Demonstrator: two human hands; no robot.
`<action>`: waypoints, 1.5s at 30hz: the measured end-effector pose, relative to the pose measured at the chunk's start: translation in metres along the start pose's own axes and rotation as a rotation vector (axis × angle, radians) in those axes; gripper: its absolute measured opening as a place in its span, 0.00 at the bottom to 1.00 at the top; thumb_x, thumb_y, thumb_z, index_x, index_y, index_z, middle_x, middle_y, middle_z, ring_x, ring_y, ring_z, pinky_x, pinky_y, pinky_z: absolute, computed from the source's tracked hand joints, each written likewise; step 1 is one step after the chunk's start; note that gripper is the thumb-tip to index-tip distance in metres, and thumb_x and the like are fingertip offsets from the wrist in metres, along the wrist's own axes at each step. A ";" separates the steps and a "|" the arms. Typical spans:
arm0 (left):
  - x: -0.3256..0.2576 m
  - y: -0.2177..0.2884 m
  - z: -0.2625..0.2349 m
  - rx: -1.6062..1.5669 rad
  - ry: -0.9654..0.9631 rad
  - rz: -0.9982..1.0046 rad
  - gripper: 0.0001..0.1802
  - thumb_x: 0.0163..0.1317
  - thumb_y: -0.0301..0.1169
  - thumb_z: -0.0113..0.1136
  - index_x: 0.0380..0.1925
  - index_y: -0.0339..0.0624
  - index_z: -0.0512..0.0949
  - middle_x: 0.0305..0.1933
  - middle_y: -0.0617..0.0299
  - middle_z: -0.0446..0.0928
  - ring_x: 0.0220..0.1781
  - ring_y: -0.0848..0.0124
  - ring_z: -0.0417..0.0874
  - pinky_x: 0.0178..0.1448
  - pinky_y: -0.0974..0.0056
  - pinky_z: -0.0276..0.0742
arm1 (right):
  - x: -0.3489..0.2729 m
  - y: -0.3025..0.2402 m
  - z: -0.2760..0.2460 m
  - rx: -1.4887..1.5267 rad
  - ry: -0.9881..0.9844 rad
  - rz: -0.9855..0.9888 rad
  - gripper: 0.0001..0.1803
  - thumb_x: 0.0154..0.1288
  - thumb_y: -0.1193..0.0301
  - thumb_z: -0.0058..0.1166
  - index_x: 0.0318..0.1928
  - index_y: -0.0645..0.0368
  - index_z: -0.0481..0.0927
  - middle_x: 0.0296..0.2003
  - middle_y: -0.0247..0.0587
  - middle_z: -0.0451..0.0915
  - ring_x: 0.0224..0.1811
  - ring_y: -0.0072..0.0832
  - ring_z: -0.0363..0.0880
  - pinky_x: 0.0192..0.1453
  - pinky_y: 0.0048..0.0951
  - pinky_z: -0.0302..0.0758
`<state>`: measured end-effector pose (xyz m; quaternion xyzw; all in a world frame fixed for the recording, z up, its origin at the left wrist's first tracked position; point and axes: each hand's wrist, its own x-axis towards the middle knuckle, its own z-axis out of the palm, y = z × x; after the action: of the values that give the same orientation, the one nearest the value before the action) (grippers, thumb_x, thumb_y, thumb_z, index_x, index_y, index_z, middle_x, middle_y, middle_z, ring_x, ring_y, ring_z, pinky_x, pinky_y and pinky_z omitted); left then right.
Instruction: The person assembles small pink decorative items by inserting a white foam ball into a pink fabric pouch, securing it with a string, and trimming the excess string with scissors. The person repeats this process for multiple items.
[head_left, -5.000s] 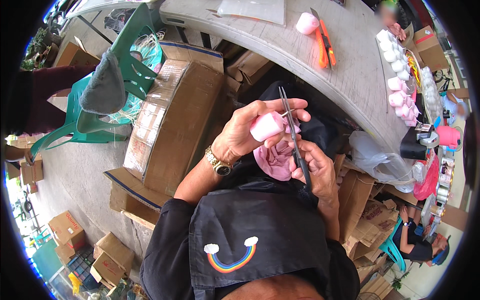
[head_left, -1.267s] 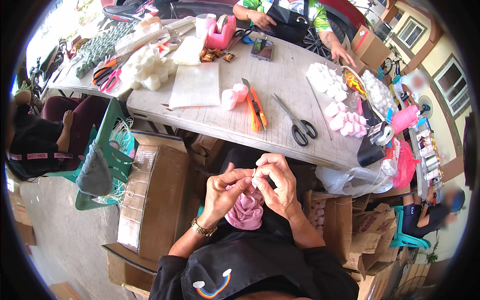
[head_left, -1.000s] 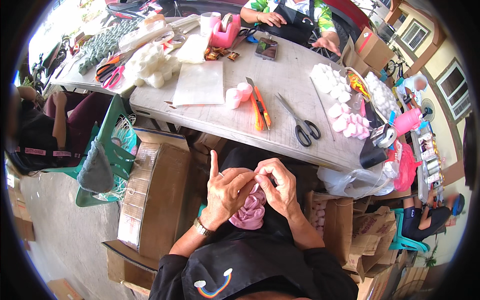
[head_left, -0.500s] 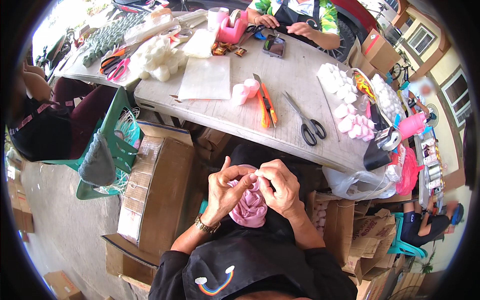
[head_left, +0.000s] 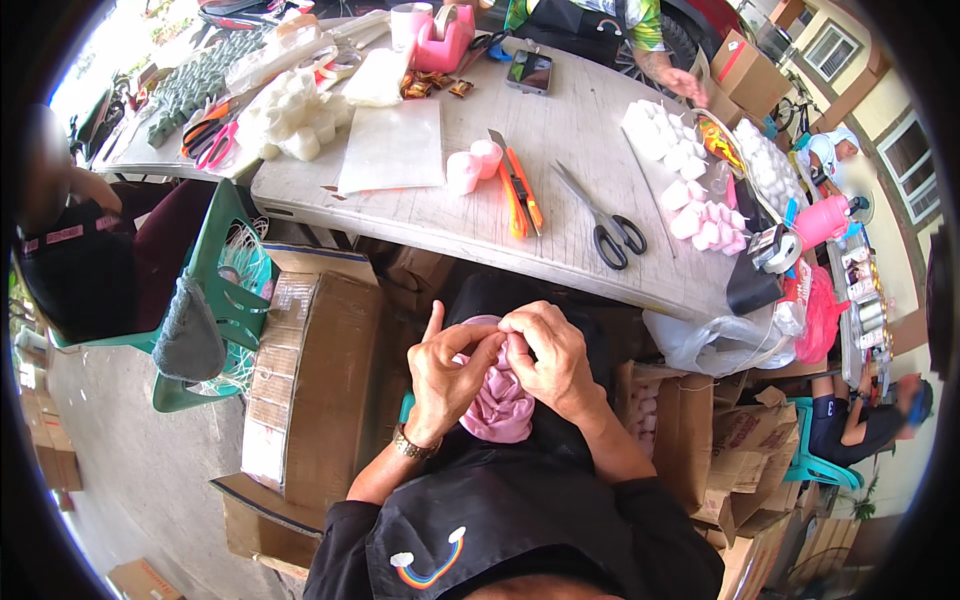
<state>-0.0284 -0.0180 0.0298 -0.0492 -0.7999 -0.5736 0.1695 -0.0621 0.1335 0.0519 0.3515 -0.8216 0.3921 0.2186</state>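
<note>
A bundle of gathered pink cloth [head_left: 500, 405] rests in my lap against the black apron. Over its upper part my left hand [head_left: 450, 368] pinches with thumb and forefinger, while another finger sticks up. My right hand [head_left: 548, 360] is closed in a pinch too, its fingertips meeting those of the left. Whatever sits between the fingertips is too small and covered to name; some pink cloth shows just behind them. Beyond my hands, on the table, lie black-handled scissors [head_left: 604, 220], an orange utility knife [head_left: 521, 190] and two small pink rolls [head_left: 474, 166].
The table [head_left: 400, 215] also carries white and pink puffs [head_left: 705, 226], a plastic sheet [head_left: 392, 148], a phone [head_left: 529, 72] and a pink tape dispenser [head_left: 446, 40]. Cardboard boxes [head_left: 335, 370] flank my legs. A co-worker's hand [head_left: 683, 84] is across the table; another person sits left.
My view has shifted slightly, so the table sits a little further left and up. My hands stay pinched together over the pink cloth. The co-worker opposite has reached toward the right.
</note>
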 end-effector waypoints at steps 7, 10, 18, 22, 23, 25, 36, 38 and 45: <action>0.004 0.002 0.012 0.413 0.152 0.389 0.07 0.51 0.24 0.65 0.32 0.47 0.81 0.26 0.69 0.81 0.28 0.73 0.83 0.77 0.37 0.43 | -0.002 0.004 0.000 0.022 -0.013 0.040 0.14 0.51 0.89 0.53 0.38 0.62 0.74 0.32 0.46 0.77 0.32 0.41 0.79 0.35 0.34 0.77; 0.006 0.004 0.007 0.290 0.073 0.285 0.04 0.50 0.25 0.64 0.28 0.43 0.81 0.25 0.68 0.80 0.27 0.70 0.83 0.76 0.38 0.46 | -0.002 0.003 -0.001 0.063 0.005 0.035 0.13 0.54 0.89 0.52 0.38 0.62 0.73 0.32 0.46 0.76 0.30 0.39 0.78 0.34 0.33 0.76; 0.005 -0.007 -0.003 -1.096 -0.177 -0.502 0.07 0.62 0.28 0.63 0.34 0.35 0.81 0.28 0.63 0.80 0.29 0.79 0.77 0.35 0.73 0.73 | 0.000 0.000 0.000 0.127 0.045 0.005 0.12 0.53 0.87 0.57 0.38 0.63 0.76 0.33 0.45 0.79 0.32 0.37 0.80 0.36 0.32 0.77; 0.001 -0.015 -0.001 -1.165 -0.167 -0.519 0.08 0.61 0.30 0.65 0.36 0.35 0.82 0.28 0.63 0.80 0.29 0.79 0.77 0.34 0.73 0.72 | 0.002 -0.002 0.000 0.031 0.045 -0.088 0.12 0.51 0.86 0.61 0.37 0.64 0.78 0.34 0.46 0.81 0.34 0.39 0.81 0.38 0.33 0.78; 0.001 -0.016 -0.001 -1.166 -0.167 -0.521 0.08 0.62 0.30 0.65 0.36 0.35 0.82 0.28 0.63 0.80 0.29 0.79 0.77 0.34 0.73 0.72 | 0.003 -0.002 0.000 0.013 0.043 -0.101 0.11 0.51 0.86 0.61 0.37 0.64 0.78 0.34 0.45 0.81 0.34 0.38 0.81 0.39 0.33 0.77; 0.002 -0.016 -0.002 -1.200 -0.180 -0.504 0.07 0.61 0.28 0.65 0.36 0.35 0.83 0.28 0.63 0.80 0.29 0.79 0.77 0.34 0.73 0.73 | 0.005 -0.002 0.000 -0.008 0.056 -0.144 0.12 0.50 0.86 0.61 0.37 0.64 0.78 0.34 0.44 0.81 0.34 0.39 0.81 0.39 0.34 0.77; 0.003 0.004 -0.019 -0.623 -0.225 -0.275 0.07 0.61 0.30 0.66 0.33 0.36 0.84 0.27 0.67 0.81 0.31 0.82 0.77 0.48 0.71 0.74 | -0.001 -0.003 -0.005 0.593 0.048 0.288 0.03 0.62 0.82 0.54 0.35 0.65 0.73 0.37 0.44 0.78 0.37 0.23 0.77 0.45 0.24 0.75; 0.005 0.004 -0.021 -0.522 -0.223 -0.216 0.11 0.60 0.35 0.68 0.32 0.36 0.83 0.25 0.68 0.80 0.30 0.81 0.77 0.54 0.71 0.71 | -0.003 -0.003 -0.005 0.765 0.038 0.352 0.03 0.63 0.84 0.52 0.37 0.67 0.72 0.39 0.45 0.77 0.40 0.22 0.75 0.47 0.23 0.74; 0.005 0.005 -0.021 -0.615 -0.236 -0.331 0.12 0.60 0.36 0.67 0.30 0.37 0.82 0.26 0.67 0.79 0.31 0.80 0.75 0.48 0.69 0.70 | 0.000 -0.003 -0.005 0.992 0.037 0.403 0.04 0.65 0.79 0.53 0.38 0.62 0.71 0.39 0.50 0.77 0.32 0.26 0.75 0.39 0.27 0.76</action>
<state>-0.0273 -0.0366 0.0422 -0.0336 -0.6013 -0.7972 -0.0418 -0.0593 0.1366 0.0563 0.2410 -0.5848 0.7736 -0.0391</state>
